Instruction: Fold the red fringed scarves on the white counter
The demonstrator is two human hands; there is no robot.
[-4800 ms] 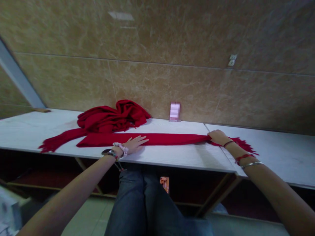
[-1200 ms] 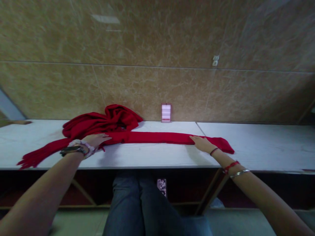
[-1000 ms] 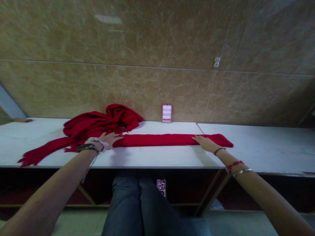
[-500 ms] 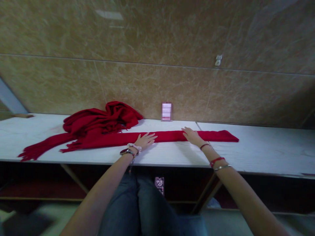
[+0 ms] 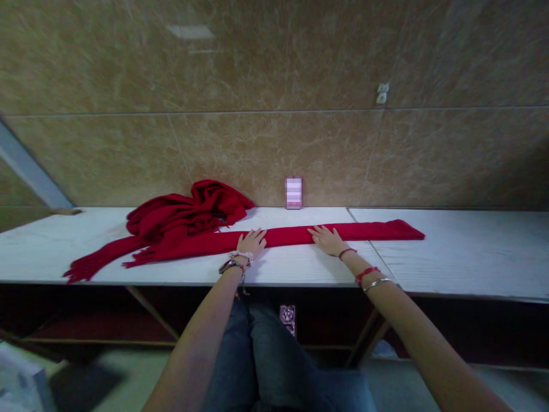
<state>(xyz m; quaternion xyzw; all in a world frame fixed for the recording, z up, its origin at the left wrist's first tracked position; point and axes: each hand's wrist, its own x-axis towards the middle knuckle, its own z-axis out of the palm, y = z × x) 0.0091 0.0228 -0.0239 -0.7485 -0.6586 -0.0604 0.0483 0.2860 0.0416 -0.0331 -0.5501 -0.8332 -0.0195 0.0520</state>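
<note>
A long red scarf [image 5: 287, 236] lies folded into a narrow flat strip along the white counter. Its fringed end points left and its folded end right. My left hand [image 5: 251, 242] rests on the strip left of its middle, palm down, fingers spread. Further right, my right hand [image 5: 327, 240] lies flat on the same strip, fingers stretched out. Neither hand grips the cloth. Behind the strip's left part sits a bunched heap of red fringed cloth [image 5: 189, 209], with a fringed tail trailing to the left.
The white counter [image 5: 450, 257] runs along a brown marbled tile wall [image 5: 266, 154]. A small pink-edged card-like object [image 5: 294, 193] leans on the wall, its face blurred out. Dark open shelves [image 5: 107, 320] lie below the counter. A patterned pink item [image 5: 287, 318] shows beside my legs.
My right hand has shifted slightly left along the scarf, and my hands are closer together. The view has turned a little. The red heap looks unchanged.
</note>
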